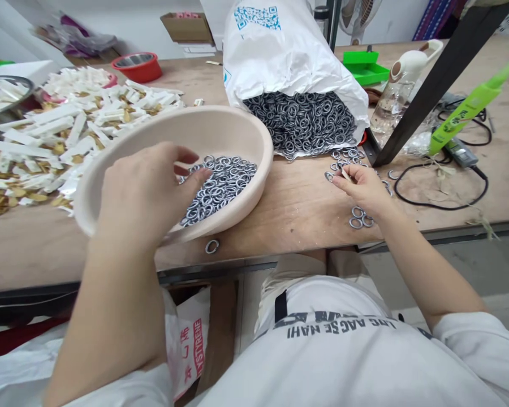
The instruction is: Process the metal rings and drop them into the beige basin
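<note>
Loosening the apparent pinch of the right hand (367, 191) could drop its metal ring (329, 176) onto the tabletop (297, 215); the left hand (146, 189) has parted, seemingly empty fingers (186, 154).

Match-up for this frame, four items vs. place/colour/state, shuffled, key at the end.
1. left hand
2. right hand
3. tray
4. QR-printed bag

A. bright green
B. over the beige basin
C. mouth open, full of grey rings
D. beside loose rings on the wooden tabletop

Pairs: 1-B, 2-D, 3-A, 4-C
</note>
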Tool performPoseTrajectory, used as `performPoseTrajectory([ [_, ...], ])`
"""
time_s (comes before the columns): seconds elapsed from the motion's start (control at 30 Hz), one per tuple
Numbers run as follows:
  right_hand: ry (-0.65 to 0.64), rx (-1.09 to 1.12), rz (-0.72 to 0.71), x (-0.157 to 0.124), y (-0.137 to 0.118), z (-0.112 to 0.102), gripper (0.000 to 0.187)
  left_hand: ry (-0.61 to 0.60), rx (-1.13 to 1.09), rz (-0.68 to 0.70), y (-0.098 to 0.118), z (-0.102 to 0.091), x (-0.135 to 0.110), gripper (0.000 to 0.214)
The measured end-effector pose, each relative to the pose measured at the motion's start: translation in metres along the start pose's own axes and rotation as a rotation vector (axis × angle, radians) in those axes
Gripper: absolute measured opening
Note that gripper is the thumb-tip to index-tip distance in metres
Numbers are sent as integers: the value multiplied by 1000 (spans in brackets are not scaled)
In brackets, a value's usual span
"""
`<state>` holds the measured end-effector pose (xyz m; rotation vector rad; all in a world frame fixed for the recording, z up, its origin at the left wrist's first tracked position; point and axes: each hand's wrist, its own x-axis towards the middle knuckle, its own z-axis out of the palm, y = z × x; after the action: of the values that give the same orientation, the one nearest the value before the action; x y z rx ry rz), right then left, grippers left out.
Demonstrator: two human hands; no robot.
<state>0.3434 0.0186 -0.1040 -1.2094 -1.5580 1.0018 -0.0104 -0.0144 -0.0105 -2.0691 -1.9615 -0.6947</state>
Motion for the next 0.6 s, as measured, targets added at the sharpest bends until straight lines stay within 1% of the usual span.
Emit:
performPoseTrajectory([
  [0.03,-9,96,16,-8,-7,6,32,83,-113,25,16,-1,-11,26],
  [0.07,-18,188,32,-17,-14,14,32,111,-258,71,34,0,-23,24],
  [0.13,-28,340,50,-35,-25,32,32,-43,-589,166,70,10,-47,25],
  [0.17,-32,393,55,-44,-29,41,32,-125,-742,164,87,19,-57,29],
  [0.2,-28,427,57,-52,-32,50,32,-198,-875,126,102,30,-66,30],
  [0.27,-11,447,60,-67,-35,66,32,-255,-1112,-4,122,52,-79,33],
  [0.33,15,433,44,-77,-35,76,31,-269,-1250,-136,131,70,-87,38],
  [0.4,24,421,24,-79,-34,80,31,-287,-1357,-216,134,82,-92,43],
  [0.53,-47,428,22,-69,-31,73,34,-423,-1587,-263,131,91,-96,47],
  [0.6,-103,353,-26,-65,-31,66,32,-469,-1707,-299,129,94,-96,48],
])
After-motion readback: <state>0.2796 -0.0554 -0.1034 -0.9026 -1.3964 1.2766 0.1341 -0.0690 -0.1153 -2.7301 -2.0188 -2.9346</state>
